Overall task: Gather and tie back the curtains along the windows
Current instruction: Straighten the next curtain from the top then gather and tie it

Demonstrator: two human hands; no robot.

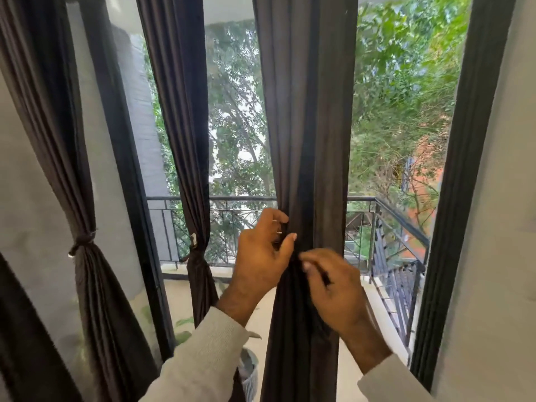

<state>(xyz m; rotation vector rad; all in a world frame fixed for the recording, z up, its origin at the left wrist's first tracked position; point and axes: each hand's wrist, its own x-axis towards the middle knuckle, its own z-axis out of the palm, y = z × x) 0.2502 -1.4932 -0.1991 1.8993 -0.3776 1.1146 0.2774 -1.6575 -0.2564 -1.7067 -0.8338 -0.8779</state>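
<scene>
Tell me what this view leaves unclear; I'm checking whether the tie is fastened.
- Tie on the middle curtain: hidden by the left hand and right hand; whether it is fastened cannot be told.
- Right hand's grip: motion-blurred.
- Curtain tops: cut off by the upper edge.

No readable text, label, brand, number or sign anywhere in view. Dark curtains [304, 140] plain, unprinted. Small pale tag [193, 238] at tie of second curtain from left too small and blurred to read.
</scene>
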